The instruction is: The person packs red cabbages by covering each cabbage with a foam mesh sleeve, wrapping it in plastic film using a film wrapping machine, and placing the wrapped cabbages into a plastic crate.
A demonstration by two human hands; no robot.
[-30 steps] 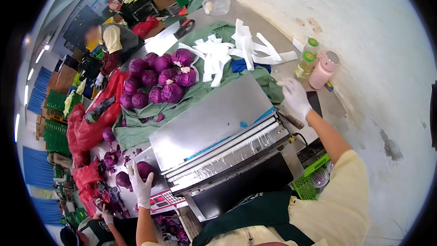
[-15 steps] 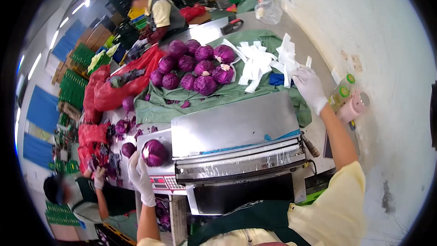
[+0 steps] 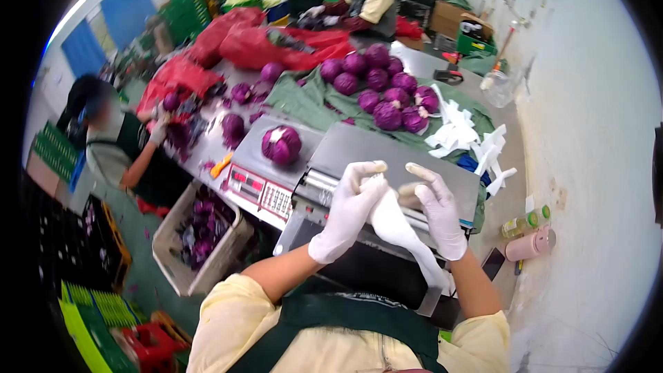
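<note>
My left hand [image 3: 349, 211], in a white glove, pinches the top end of a soft white strip [image 3: 397, 224] in front of the wrapping machine [image 3: 376, 153]. The strip hangs down to the right, passing below my right hand [image 3: 440, 217]. That hand, also gloved, is raised just right of the strip with its fingers apart. On the digital scale [image 3: 239, 166] to the left sits a red cabbage [image 3: 281, 145], its pale stem end showing. More white strips [image 3: 452, 128] lie heaped on a green cloth [image 3: 307, 100] at the right.
A pile of red cabbages [image 3: 376, 79] rests on the cloth. Red mesh bags [image 3: 276, 45] lie behind. Below the scale stands a crate [image 3: 183, 262] of trimmings. Two co-workers [image 3: 114, 138] handle cabbages or leaves. A pink bottle [image 3: 532, 244] stands by the wall.
My right hand has come from the strip pile to the machine's front. My left hand has left the cabbage's side and now holds a strip. The view has swung left.
</note>
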